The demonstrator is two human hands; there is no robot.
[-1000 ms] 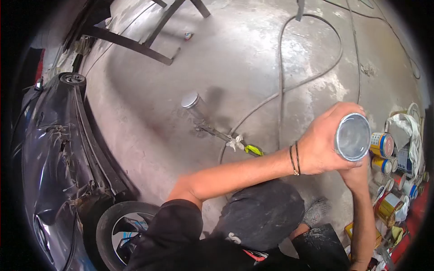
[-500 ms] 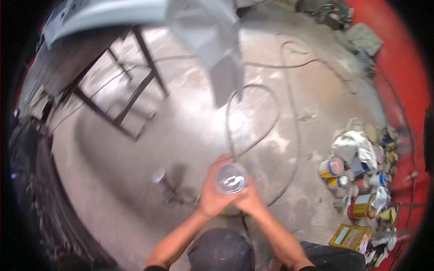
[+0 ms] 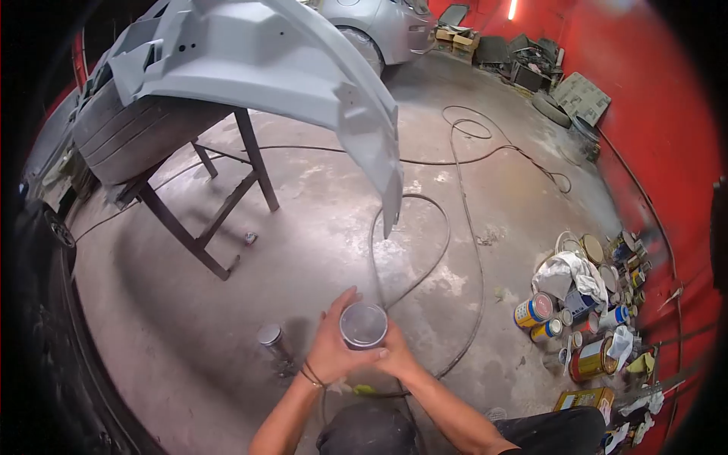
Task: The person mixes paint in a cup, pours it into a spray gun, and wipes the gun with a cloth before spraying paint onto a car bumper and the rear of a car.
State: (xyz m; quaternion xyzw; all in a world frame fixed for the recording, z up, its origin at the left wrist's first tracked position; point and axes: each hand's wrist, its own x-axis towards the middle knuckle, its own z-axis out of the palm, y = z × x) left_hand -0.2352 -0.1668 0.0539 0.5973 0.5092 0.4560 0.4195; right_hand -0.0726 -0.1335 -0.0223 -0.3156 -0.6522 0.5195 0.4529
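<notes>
A clear plastic cup (image 3: pixel 363 326) with a round rim is held upright between both hands, low in the middle of the head view. My left hand (image 3: pixel 327 345) is closed around its left side, with some fingertips showing past the far rim. Against the right and near side, my right hand (image 3: pixel 393 355) grips the same cup, its thumb lying below the rim. What is inside the cup is hard to make out. On the floor left of my left hand stands a small container with a silver lid (image 3: pixel 269 334).
A grey car body panel (image 3: pixel 250 68) rests over a tire (image 3: pixel 136 133) on a dark metal stand (image 3: pixel 258 163). A hose (image 3: pixel 446 250) loops across the floor. Paint cans (image 3: pixel 533 309) and rags crowd the right, along a red wall (image 3: pixel 652 136). A silver car (image 3: pixel 379 26) stands behind.
The view has tilted up, showing more of the panel and the car behind. Both hands still hold the cup, which appears slightly lower and further left. The bright reflection in it has faded.
</notes>
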